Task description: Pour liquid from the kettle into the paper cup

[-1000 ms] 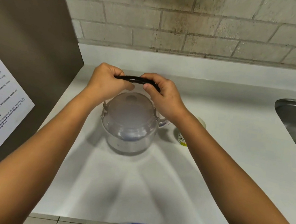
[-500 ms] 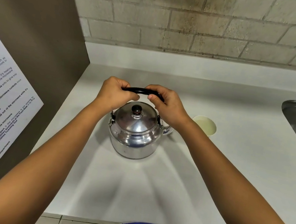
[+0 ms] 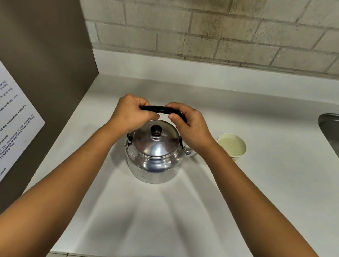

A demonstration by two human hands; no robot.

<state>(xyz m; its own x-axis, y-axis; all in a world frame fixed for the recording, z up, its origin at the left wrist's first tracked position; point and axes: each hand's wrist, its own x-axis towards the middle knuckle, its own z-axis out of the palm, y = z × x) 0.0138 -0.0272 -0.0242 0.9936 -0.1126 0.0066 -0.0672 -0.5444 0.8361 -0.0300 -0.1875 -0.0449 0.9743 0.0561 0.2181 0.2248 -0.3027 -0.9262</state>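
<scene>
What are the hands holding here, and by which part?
Both the left hand and right hand grip the kettle by its black top handle.

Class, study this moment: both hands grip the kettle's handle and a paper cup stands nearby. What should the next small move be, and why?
Probably lift the kettle slightly off the counter. Both the left hand and right hand already hold its black handle, it sits upright, and the paper cup waits beside its spout side.

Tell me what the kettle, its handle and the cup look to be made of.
Kettle: polished metal, likely aluminium or steel; it mirrors its surroundings. Handle: glossy black, probably plastic, gripped by the left hand and right hand. Cup: matte cream paper with a thin rim, pale liquid inside.
</scene>
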